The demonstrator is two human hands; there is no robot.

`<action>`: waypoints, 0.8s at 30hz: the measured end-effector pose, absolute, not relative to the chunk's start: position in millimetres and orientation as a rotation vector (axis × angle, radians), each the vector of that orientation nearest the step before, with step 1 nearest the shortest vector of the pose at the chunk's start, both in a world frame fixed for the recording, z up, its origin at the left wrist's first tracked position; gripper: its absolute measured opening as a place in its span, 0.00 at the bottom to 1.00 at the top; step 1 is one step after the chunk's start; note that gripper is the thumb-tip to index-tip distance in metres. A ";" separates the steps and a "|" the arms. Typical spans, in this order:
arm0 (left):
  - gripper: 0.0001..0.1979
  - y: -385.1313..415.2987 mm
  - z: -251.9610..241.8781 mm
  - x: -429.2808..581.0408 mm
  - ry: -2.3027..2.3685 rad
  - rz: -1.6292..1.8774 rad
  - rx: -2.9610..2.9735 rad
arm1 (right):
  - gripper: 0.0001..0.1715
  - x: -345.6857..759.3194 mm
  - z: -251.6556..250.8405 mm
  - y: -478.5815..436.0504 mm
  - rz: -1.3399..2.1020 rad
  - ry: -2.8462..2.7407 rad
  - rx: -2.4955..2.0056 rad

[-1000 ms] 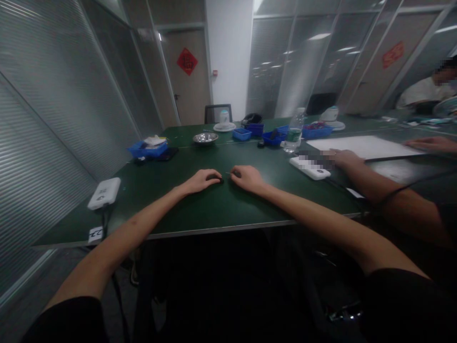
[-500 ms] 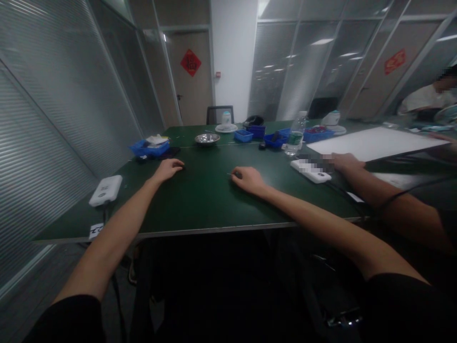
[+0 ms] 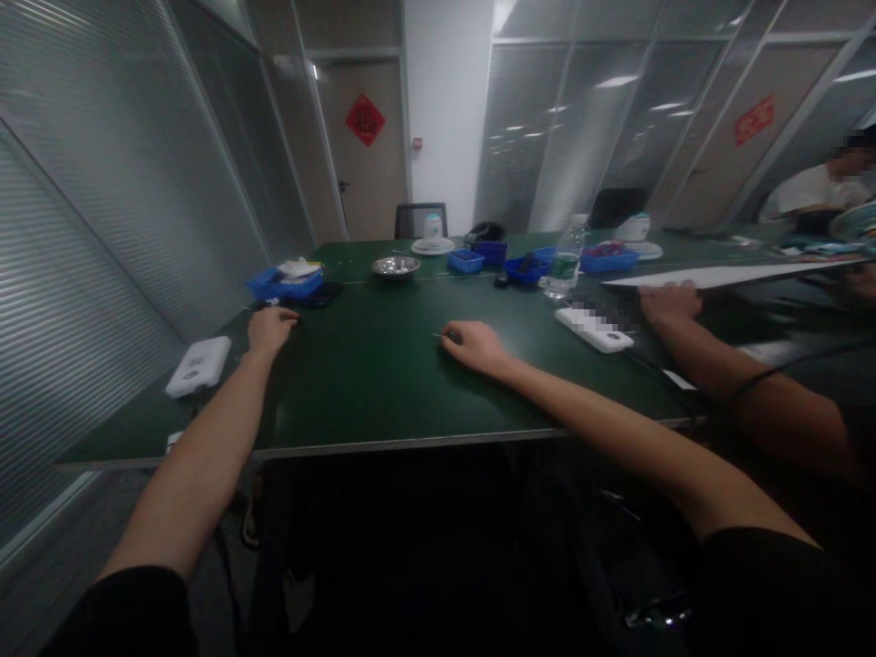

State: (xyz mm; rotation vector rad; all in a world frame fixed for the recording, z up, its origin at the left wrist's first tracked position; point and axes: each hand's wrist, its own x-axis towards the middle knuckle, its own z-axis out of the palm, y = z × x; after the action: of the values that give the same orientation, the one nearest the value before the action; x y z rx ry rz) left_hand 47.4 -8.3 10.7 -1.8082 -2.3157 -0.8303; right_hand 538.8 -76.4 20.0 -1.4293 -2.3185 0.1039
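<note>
My right hand [image 3: 475,345] rests on the green table [image 3: 383,401], its fingers curled round a thin pale rod [image 3: 438,335] whose tip juts out to the left. The rest of that rod is hidden in the fingers, so its kind does not show. My left hand [image 3: 271,330] is over the table's left part, thumb and fingers closed together. Something small and dark may be at its fingertips, too small to name. Just beyond it are a blue tray [image 3: 284,285] with pale and dark things in it and a flat black object [image 3: 323,293].
A steel bowl [image 3: 395,266] and several blue bins [image 3: 466,260] stand farther back. A water bottle [image 3: 565,260] stands right of centre. White power strips [image 3: 594,330] lie on both sides. On the right, a co-worker's hand [image 3: 671,301] is at a white board [image 3: 725,275].
My left hand has moved left, to the front of the blue tray. My right hand stays nearly in place with the rod. The co-worker's white board has tilted flatter.
</note>
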 end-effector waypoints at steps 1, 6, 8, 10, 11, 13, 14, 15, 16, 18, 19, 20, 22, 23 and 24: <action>0.15 -7.8 10.6 46.1 -2.324 -0.842 -1.810 | 0.18 539.0 20.1 -76.7 0.111 -2.321 -1.421; 0.14 -7.8 13.9 44.6 -2.406 -0.977 -1.806 | 0.16 540.3 20.5 -78.5 0.121 -2.321 -1.349; 0.12 -8.5 16.8 54.1 -2.399 -1.020 -1.889 | 0.16 540.6 20.5 -78.8 0.112 -2.341 -1.315; 0.11 -9.1 19.4 72.7 -2.293 -1.026 -2.069 | 0.16 540.8 20.2 -78.8 0.109 -2.360 -1.282; 0.10 -9.5 20.3 85.4 -2.200 -1.025 -2.182 | 0.16 540.9 20.0 -78.6 0.112 -2.368 -1.270; 0.10 -11.1 20.9 115.8 -1.965 -1.035 -2.413 | 0.16 541.1 19.5 -78.1 0.117 -2.378 -1.251; 0.10 -12.5 20.6 132.7 -1.839 -1.049 -2.524 | 0.16 541.2 19.2 -77.8 0.117 -2.380 -1.244; 0.10 -14.6 19.9 149.8 -1.712 -1.058 -2.631 | 0.16 541.2 19.0 -77.6 0.115 -2.382 -1.241; 0.09 -17.3 19.0 166.6 -1.590 -1.063 -2.732 | 0.15 541.1 18.8 -77.4 0.110 -2.382 -1.239; 0.10 -24.3 16.7 196.8 -1.385 -1.065 -2.911 | 0.15 540.7 18.6 -77.7 0.102 -2.385 -1.230; 0.10 -28.2 15.4 209.5 -1.305 -1.066 -2.982 | 0.15 540.4 18.5 -78.1 0.103 -2.390 -1.212; 0.11 -32.2 14.3 220.3 -1.239 -1.071 -3.045 | 0.15 540.0 18.4 -78.7 0.109 -2.399 -1.180; 0.12 -39.6 12.3 236.6 -1.152 -1.108 -3.146 | 0.15 539.4 18.1 -80.2 0.122 -2.430 -1.086; 0.13 -42.9 11.7 242.5 -1.126 -1.138 -3.193 | 0.15 539.1 17.8 -81.1 0.122 -2.448 -1.035; 0.15 -45.8 11.4 247.2 -1.112 -1.176 -3.234 | 0.15 538.9 17.5 -81.8 0.119 -2.467 -0.986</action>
State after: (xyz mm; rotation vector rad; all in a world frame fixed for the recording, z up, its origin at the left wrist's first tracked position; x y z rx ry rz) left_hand 247.2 -45.8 11.4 -3.2344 -1.1120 -1.1761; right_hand 538.9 -81.8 17.5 -0.9858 -2.4666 0.1195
